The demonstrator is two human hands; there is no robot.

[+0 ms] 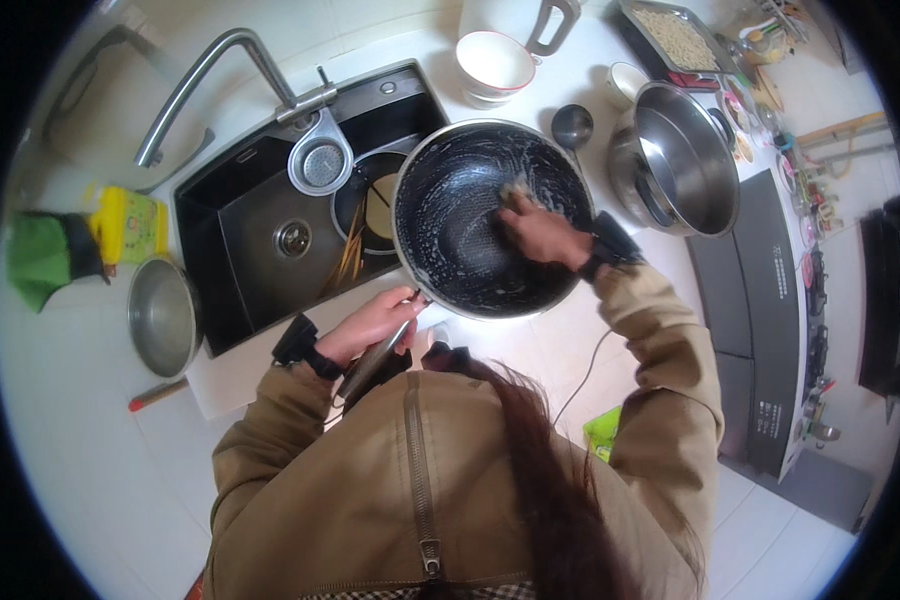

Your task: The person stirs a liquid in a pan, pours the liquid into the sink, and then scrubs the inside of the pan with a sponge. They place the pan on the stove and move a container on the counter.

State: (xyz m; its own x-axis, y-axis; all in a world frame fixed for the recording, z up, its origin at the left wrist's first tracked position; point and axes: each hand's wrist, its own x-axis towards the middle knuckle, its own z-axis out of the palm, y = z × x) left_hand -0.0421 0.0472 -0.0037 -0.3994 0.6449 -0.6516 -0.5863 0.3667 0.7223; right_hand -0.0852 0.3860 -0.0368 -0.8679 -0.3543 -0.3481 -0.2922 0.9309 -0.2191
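Note:
A large dark wok (pixel 457 232) with a pale rim is held tilted over the sink's right side and the counter edge. White suds streak its inner surface. My left hand (pixel 379 322) grips the wok's long handle (pixel 375 361) where it joins the rim. Inside the wok, my right hand (pixel 544 229) presses a small pale scrubber (pixel 516 191), blurred and mostly covered by the fingers, against the inner wall.
The black sink (pixel 262 217) holds a smaller pan (pixel 375 169) with chopsticks (pixel 354 244). A faucet (pixel 232 45) arches above. A ladle (pixel 572 126), a steel pot (pixel 679 161) and a red-rimmed bowl (pixel 495 64) stand on the counter. A metal basin (pixel 163 315) is left of the sink.

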